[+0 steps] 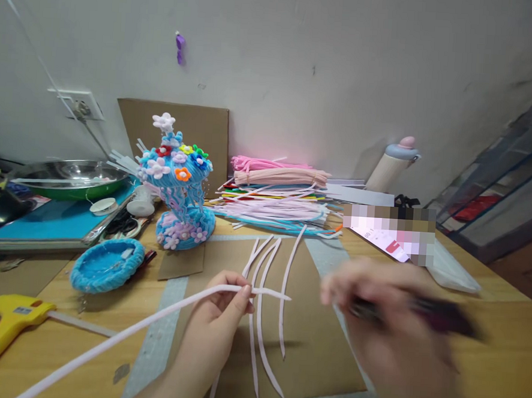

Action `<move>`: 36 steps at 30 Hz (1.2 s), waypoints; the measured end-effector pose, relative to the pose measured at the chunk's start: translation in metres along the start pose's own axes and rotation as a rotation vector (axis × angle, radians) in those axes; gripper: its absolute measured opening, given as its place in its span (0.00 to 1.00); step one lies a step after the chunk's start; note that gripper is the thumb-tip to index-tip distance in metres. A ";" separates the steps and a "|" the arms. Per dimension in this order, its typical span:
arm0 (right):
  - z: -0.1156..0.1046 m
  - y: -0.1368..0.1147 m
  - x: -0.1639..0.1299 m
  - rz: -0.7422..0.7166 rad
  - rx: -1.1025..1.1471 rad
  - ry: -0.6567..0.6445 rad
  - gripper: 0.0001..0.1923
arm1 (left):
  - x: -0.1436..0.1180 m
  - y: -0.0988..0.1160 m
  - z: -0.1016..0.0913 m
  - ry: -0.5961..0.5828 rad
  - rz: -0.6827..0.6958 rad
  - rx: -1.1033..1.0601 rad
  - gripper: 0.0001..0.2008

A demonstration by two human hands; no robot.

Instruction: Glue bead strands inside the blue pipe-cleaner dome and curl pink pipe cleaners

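Observation:
My left hand (221,307) pinches a long pale pipe cleaner (151,315) between thumb and fingers. A short end sticks out to the right of the fingertips, and the long part runs down to the lower left. My right hand (388,308), smeared by motion, is closed around a dark tool (443,315) whose kind I cannot make out. It is to the right, apart from the pipe cleaner. Several cut pale pipe cleaner pieces (283,302) lie on the brown cardboard (320,346) under and beside my left hand.
Behind stand a blue pipe-cleaner ornament with flowers (183,182) and bundles of pipe cleaners (274,211). On the left are a blue fuzzy dish (106,265), a yellow glue gun (12,327) and a metal bowl (75,178). A phone (376,233) and bottle (389,164) are at right.

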State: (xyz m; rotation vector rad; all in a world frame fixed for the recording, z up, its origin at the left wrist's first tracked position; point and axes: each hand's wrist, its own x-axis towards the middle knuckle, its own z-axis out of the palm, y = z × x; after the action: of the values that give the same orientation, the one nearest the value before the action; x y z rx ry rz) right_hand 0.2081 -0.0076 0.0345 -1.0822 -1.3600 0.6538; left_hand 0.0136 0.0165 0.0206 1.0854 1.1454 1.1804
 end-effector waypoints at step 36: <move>0.037 0.036 0.000 0.511 0.241 -0.707 0.15 | -0.002 -0.011 0.004 -0.244 -0.023 0.207 0.06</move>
State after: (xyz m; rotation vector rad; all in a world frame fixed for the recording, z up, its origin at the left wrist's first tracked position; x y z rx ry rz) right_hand 0.1802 0.0148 -0.0018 -1.0449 -1.5324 1.6510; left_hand 0.0191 0.0134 0.0105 1.3307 1.1018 0.8962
